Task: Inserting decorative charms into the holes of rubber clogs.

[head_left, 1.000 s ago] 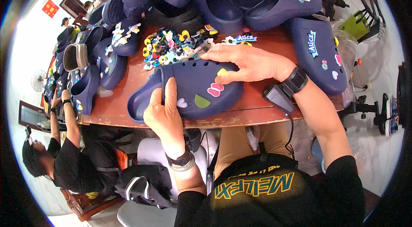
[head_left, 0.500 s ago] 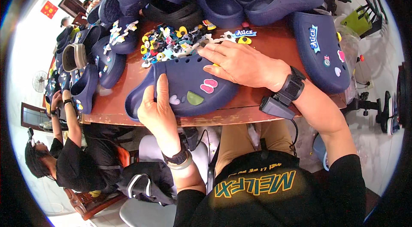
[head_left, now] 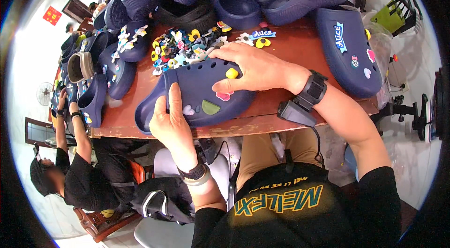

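Observation:
A navy clog (head_left: 199,86) lies on its side at the table's near edge, its toe to the right. My left hand (head_left: 172,119) grips it by the heel end, thumb and a finger on its upper. Over the toe end, my right hand (head_left: 262,66) spans the upper, fingertips at the far row of holes. Its thumb rests on a pink charm (head_left: 223,96), partly covering it. A yellow charm (head_left: 231,73) shows between that thumb and the fingers. Nearer the edge sit a green half-round charm (head_left: 211,107) and a pale heart charm (head_left: 188,110).
Loose charms (head_left: 178,44) are heaped just beyond the clog, with a blue ribbon-shaped charm (head_left: 263,35) beside them. A decorated navy clog (head_left: 349,56) stands at the right. More clogs (head_left: 234,9) line the back and left. A co-worker (head_left: 84,168) sits at the left.
My right hand has shifted a little, its thumb moving nearer and left onto the pink charm. The yellow charm has come into view. My left hand keeps its hold.

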`<state>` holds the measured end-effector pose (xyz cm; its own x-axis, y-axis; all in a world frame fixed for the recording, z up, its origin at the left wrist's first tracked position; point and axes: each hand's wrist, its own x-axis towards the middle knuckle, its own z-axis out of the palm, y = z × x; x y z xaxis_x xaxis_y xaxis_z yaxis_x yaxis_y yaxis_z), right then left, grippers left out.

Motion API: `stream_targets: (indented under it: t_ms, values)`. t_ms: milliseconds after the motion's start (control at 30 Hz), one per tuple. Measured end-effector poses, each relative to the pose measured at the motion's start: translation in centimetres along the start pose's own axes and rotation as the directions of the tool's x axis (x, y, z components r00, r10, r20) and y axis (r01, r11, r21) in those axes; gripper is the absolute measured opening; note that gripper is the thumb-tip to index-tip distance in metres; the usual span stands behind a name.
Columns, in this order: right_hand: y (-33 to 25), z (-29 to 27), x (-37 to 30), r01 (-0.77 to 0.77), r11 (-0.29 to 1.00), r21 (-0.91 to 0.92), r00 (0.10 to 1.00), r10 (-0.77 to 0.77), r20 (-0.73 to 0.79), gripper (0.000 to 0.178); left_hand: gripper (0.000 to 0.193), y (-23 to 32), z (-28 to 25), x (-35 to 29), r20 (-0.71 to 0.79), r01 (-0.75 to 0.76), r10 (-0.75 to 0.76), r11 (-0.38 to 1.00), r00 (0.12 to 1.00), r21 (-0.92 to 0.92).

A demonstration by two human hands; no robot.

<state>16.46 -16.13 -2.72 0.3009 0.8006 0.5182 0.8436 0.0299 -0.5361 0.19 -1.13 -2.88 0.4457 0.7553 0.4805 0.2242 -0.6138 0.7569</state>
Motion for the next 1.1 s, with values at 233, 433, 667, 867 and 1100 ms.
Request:
stream_targets:
  t_ms: [233, 433, 667, 867, 1100]
  values:
    - [1.2, 0.5, -0.4, 0.143, 0.977, -0.158, 0.987, -0.152, -0.044, 0.048, 0.045, 0.8, 0.0, 0.0, 0.02, 0.012, -0.012, 1.0, 1.0, 0.009]
    - [0.7, 0.4, -0.5, 0.126, 0.97, -0.207, 0.992, -0.125, 0.015, 0.036, 0.045, 1.0, -0.2, -0.1, 0.0, -0.042, 0.042, 0.996, 0.999, 0.075]
    - [0.1, 1.9, -0.8, 0.06, 0.984, -0.168, 0.971, -0.096, -0.218, 0.022, 0.045, 1.1, -0.3, -0.1, 0.012, -0.018, 0.017, 0.996, 1.0, 0.092]
    - [-0.6, 1.6, -0.1, 0.179, 0.916, -0.36, 0.877, -0.314, -0.363, 0.017, 0.044, 1.0, -0.5, -0.4, -0.012, -0.05, 0.052, 0.988, 0.999, 0.146]
    - [-0.1, 0.8, 0.1, 0.228, 0.887, -0.402, 0.916, -0.336, -0.221, 0.018, 0.043, 1.5, -0.1, -0.5, -0.005, -0.024, 0.024, 0.997, 1.0, 0.078]
